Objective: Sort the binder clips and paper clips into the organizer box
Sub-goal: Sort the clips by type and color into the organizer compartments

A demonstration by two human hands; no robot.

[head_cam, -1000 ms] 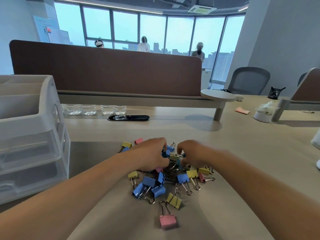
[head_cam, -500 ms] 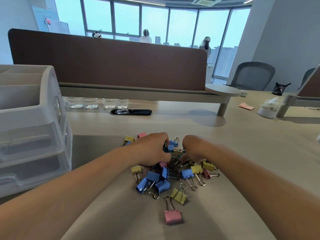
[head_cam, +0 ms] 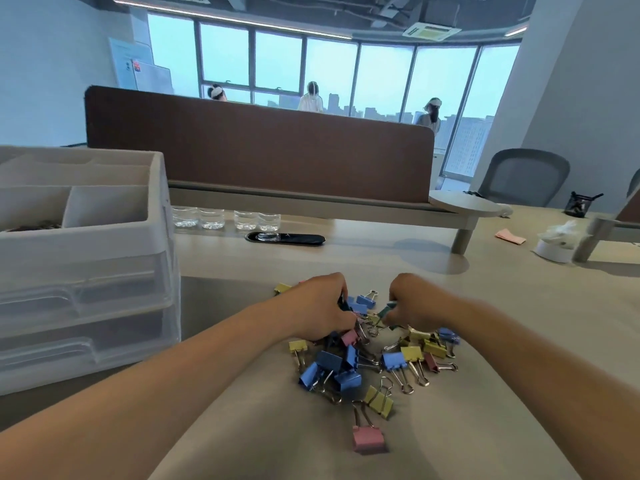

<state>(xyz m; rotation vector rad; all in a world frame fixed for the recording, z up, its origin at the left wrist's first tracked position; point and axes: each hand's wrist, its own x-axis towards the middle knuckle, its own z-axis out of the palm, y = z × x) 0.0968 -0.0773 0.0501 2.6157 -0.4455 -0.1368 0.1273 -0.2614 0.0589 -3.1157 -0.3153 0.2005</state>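
A heap of blue, yellow and pink binder clips [head_cam: 363, 355] lies on the desk in front of me. My left hand [head_cam: 320, 306] sits on the heap's far left side, fingers curled down into the clips. My right hand [head_cam: 412, 303] is at the far right side and pinches a dark green clip [head_cam: 385, 310]. A single pink clip [head_cam: 367, 438] lies nearest to me. The white organizer box [head_cam: 86, 237] stands at the left, its open top compartments above two clear drawers. What my left fingers hold is hidden.
A brown desk divider [head_cam: 259, 154] runs across the back, with several clear glasses [head_cam: 225, 218] and a black cable slot [head_cam: 285, 238] below it. A white tissue holder [head_cam: 554, 245] and a pink note [head_cam: 510, 236] lie far right. People stand by the windows.
The view has tilted and shifted, showing more of the organizer's top. Both hands stay in the heap; the right hand has drawn slightly apart from the left.
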